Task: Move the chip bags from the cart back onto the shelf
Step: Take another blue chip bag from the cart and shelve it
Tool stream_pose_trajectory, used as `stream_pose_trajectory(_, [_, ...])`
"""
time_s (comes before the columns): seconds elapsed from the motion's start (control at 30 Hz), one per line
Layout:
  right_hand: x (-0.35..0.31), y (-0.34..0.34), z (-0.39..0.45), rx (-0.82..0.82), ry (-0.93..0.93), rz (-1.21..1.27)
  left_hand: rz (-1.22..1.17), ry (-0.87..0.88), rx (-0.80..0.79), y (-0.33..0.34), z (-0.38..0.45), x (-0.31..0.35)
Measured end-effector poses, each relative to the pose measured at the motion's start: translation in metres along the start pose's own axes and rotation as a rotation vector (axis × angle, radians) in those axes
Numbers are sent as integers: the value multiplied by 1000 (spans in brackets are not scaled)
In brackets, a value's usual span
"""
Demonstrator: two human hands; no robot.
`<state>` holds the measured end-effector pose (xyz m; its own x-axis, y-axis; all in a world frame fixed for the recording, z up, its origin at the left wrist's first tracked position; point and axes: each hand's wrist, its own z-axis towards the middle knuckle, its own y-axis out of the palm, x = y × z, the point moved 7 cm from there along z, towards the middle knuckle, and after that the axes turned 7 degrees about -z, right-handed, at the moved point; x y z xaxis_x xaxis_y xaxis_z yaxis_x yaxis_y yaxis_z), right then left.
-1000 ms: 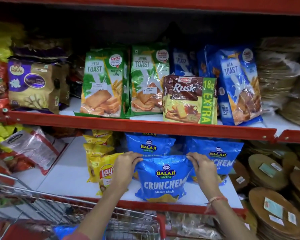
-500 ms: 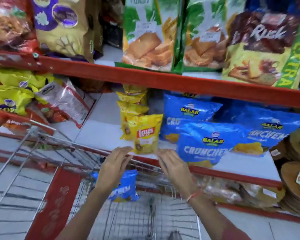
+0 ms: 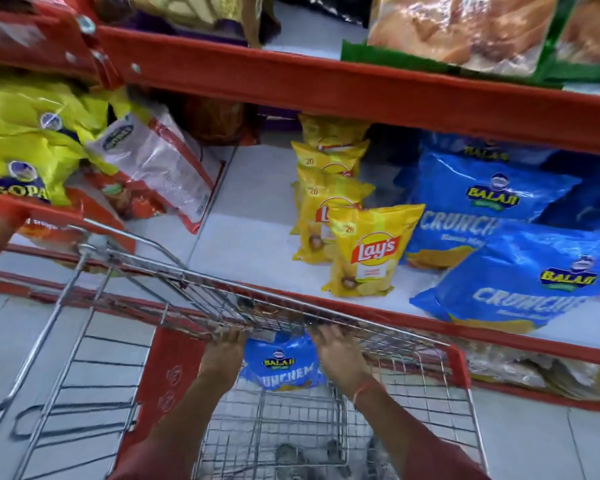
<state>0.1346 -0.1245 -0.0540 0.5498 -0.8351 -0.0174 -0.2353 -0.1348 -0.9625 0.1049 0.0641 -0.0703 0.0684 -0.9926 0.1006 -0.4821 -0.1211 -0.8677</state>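
A blue Balaji Crunchem chip bag (image 3: 282, 367) stands inside the wire cart (image 3: 94, 251), against its far wall. My left hand (image 3: 222, 355) grips the bag's upper left corner and my right hand (image 3: 340, 355) its upper right corner, fingertips partly hidden behind the cart's rim. On the white lower shelf (image 3: 250, 209) just beyond the cart lie two more blue Crunchem bags, a front one (image 3: 520, 289) and a rear one (image 3: 482, 202). A row of yellow Lay's bags (image 3: 371, 251) stands to their left.
A red shelf beam (image 3: 326, 81) runs overhead, with toast packs above it. Yellow Gopal bags (image 3: 25, 147) and a red-and-white packet (image 3: 160, 164) fill the shelf's left end. The shelf's red front lip (image 3: 499, 334) stands close behind the cart. A red panel (image 3: 167, 379) lines the cart's left side.
Both hands left the blue bag set on the shelf, dropped into the cart and closed on another blue bag. The view tilted down and moved closer.
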Motion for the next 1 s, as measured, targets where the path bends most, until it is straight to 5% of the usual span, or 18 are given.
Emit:
stream_pose_trajectory(0.23, [2,15,-24,-235,182,64,-2,-86,-76,12,-24,-5])
stream_pose_trajectory(0.43, [19,-25,-73,-77,185,76,-164,-39,158,-33,-74,13])
stream_pose_trajectory(0.53, [42,-65,-106,99,215,134,-506,77,457,-72,-105,30])
stream_pose_trajectory(0.63, [69,-108,-147,333,223,291,-585,181,646,-105,-135,62])
stream_pose_trajectory(1.0, [206,-200,-272,933,287,487,-666,382,902,-208,-184,222])
